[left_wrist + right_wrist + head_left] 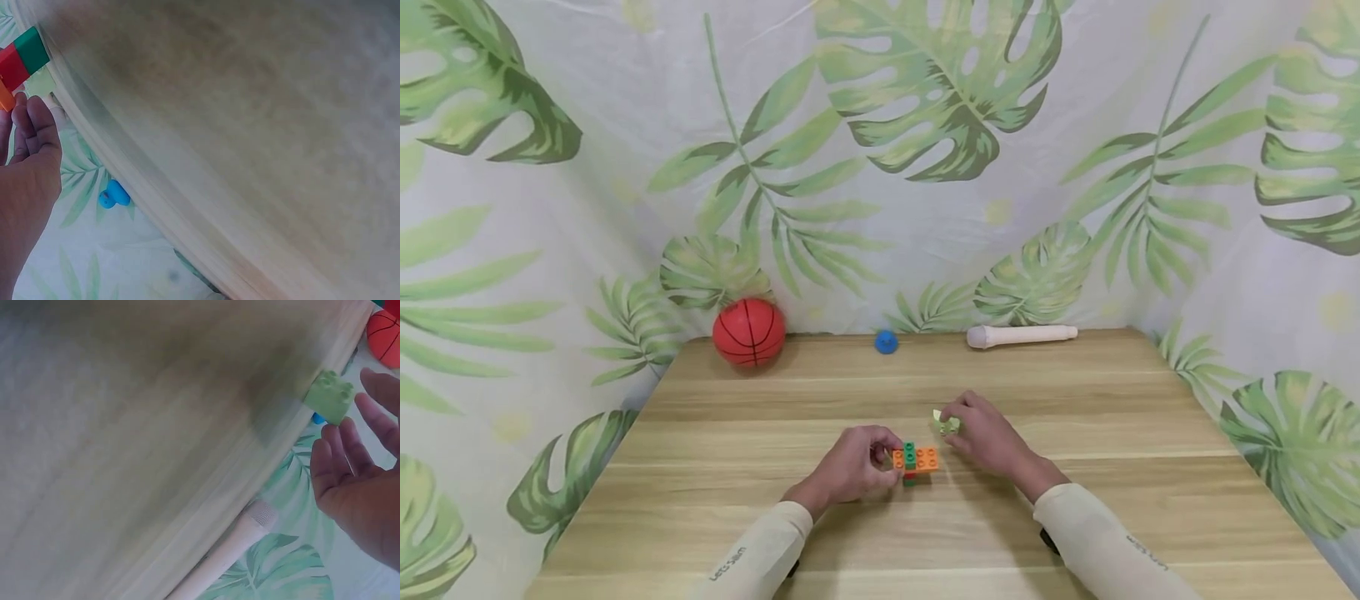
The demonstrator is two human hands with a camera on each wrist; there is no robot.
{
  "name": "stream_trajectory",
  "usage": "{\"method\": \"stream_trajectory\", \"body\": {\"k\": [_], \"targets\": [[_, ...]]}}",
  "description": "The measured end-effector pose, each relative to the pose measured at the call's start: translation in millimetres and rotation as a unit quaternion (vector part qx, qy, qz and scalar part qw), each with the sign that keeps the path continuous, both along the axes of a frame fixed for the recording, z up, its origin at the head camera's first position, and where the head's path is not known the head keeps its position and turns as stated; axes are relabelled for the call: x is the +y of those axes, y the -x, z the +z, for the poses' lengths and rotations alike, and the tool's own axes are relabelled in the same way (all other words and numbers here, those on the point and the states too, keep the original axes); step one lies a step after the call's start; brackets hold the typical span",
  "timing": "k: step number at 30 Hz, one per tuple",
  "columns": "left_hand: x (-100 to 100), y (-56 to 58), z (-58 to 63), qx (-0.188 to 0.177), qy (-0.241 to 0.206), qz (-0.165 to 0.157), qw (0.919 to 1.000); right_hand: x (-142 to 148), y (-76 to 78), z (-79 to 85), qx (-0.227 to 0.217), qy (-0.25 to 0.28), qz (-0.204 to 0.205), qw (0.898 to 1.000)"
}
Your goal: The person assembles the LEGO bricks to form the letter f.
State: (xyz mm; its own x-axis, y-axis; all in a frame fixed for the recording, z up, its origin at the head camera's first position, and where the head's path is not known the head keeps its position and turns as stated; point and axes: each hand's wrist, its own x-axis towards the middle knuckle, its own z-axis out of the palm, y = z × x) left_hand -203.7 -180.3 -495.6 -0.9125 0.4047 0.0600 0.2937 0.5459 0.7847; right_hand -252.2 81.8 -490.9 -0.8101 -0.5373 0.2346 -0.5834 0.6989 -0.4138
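Note:
My left hand pinches the left end of an orange toy building brick. A small green brick sits across its top. Beneath it, in the left wrist view, a red brick and another green brick are joined in a stack. My right hand, to the right and slightly farther back, holds a light green brick at its fingertips. That brick is tilted, its studs turned sideways, and stands apart from the stack. Fingers partly cover it in the head view.
Along the back of the wooden table lie a red basketball, a small blue toy and a pale microphone. A leaf-patterned cloth hangs directly behind the table's far edge.

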Motion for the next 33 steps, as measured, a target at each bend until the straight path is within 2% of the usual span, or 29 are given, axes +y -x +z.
{"method": "stream_trajectory", "body": {"k": [3, 8, 11, 14, 16, 19, 22, 24, 27, 33], "targets": [[0.4, -0.2, -1.3, 0.002, -0.002, -0.001, 1.0, 0.9, 1.8, -2.7, -0.014, -0.005, -0.011, 1.0], [-0.6, -2.1, -3.0, -0.002, -0.003, -0.003, 1.0, 3.6, 1.5, -1.4, -0.04, -0.022, -0.061, 0.997], [-1.3, -2.7, -2.2, -0.007, 0.003, 0.0, 1.0, 7.1, -1.5, 1.6, -0.034, -0.045, -0.086, 0.995], [-2.3, -2.5, -0.9, -0.007, 0.001, 0.002, 1.0, 10.2, -3.7, 4.8, -0.018, -0.062, -0.088, 0.994], [-2.8, -2.5, -0.4, -0.008, -0.002, 0.004, 1.0, 11.4, -2.9, 7.3, -0.009, -0.067, -0.065, 0.996], [-3.1, -3.0, -0.5, -0.011, -0.006, 0.007, 0.9999, 12.2, 2.7, 9.6, -0.001, -0.076, 0.007, 0.997], [-2.5, -3.8, -1.0, -0.018, -0.01, 0.006, 0.9998, 12.9, 10.0, 10.3, -0.003, -0.098, 0.089, 0.991], [-1.7, -4.1, -1.4, -0.022, -0.011, 0.006, 0.9997, 12.8, 13.2, 10.2, -0.006, -0.113, 0.123, 0.986], [-0.2, -4.0, -0.5, -0.021, -0.011, 0.005, 0.9997, 12.4, 15.6, 10.2, -0.003, -0.124, 0.14, 0.982], [0.4, -4.4, 2.8, -0.015, -0.005, 0.011, 0.9998, 16.7, 11.7, 10.6, -0.005, -0.115, 0.109, 0.987]]}}
